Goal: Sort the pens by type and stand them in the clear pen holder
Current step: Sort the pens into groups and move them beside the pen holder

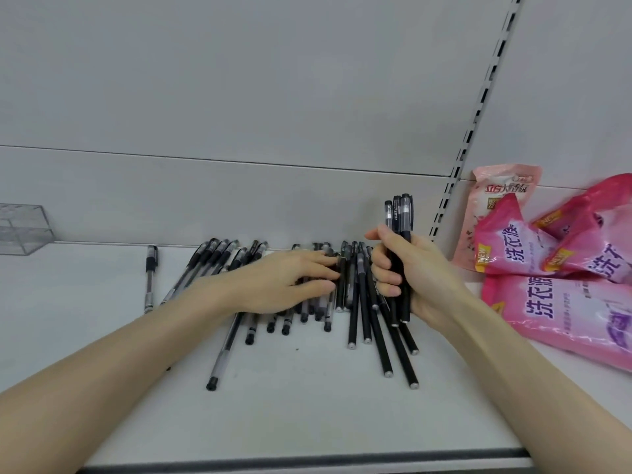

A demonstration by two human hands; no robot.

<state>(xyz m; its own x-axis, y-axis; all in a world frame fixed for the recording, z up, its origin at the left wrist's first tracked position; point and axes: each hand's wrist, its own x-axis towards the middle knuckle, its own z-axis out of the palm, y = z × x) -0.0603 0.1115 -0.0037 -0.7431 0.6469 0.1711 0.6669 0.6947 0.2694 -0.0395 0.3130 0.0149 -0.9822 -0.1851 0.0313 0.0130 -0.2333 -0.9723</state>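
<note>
Several pens lie in a loose pile (355, 302) on the white shelf (307, 412): clear-barrelled ones to the left, solid black ones to the right. My right hand (407, 271) grips an upright bunch of black pens (399, 213), caps up. My left hand (284, 278) lies flat over the middle of the pile, its fingertips touching a black pen. One clear pen (150, 278) lies apart at the left. The clear pen holder (20, 227) stands at the far left against the back wall and looks empty.
Pink detergent refill pouches (561, 268) are heaped at the right end of the shelf, close to my right wrist. A slotted metal upright (475, 121) runs up the back wall. The shelf's front edge (307, 461) has a grey strip.
</note>
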